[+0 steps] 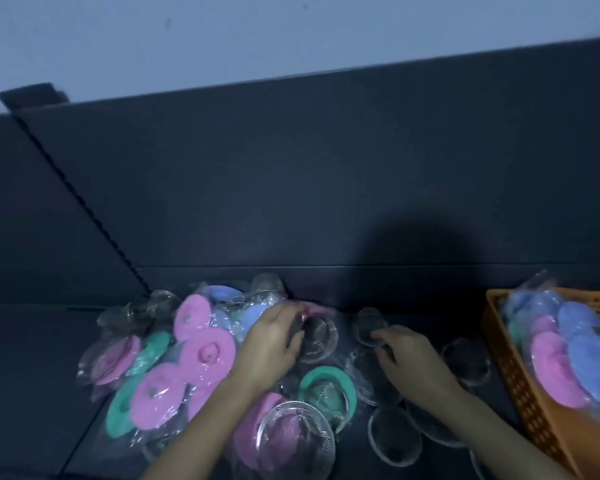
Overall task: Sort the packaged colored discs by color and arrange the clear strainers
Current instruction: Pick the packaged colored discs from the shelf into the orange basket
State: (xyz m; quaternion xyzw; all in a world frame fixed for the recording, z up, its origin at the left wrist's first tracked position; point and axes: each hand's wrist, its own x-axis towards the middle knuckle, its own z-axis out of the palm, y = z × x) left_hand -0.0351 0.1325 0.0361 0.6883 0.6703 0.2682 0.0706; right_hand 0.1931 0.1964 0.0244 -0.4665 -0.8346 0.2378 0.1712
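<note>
1. Dark matte work surface (32,358) fills the lower view. A dark panel (291,185) stands upright behind it, with a pale wall (222,36) above.
2. I see the packaged discs (187,348) heaped in a loose pile on the work surface, well left of the orange basket (520,368). Pink, green and blue discs lie mixed together, each wrapped in clear film.
3. One green disc (328,379) lies on the basket side of that pile, at its edge.
4. Clear strainers occupy the ground between the pile and the orange basket:
   - the basket-side strainer (465,362) lies near the basket's left wall;
   - the front strainer (295,434) lies further left of the basket and overlaps a pink disc (253,434);
   - the low strainer (394,433) lies between the front strainer and the basket.
5. My left hand (271,344) is at the basket side of the pile. Its fingers and thumb are curled and pinch the rim of the held strainer (317,339).
6. My right hand (413,358) is between the left hand and the basket. Its fingers are bent, with the tips on the near rim of the far strainer (369,325). Blur prevents me from telling whether they grip it.
7. Inside the orange basket lie more wrapped discs, the basket discs (579,327), in blue, pink and green.
</note>
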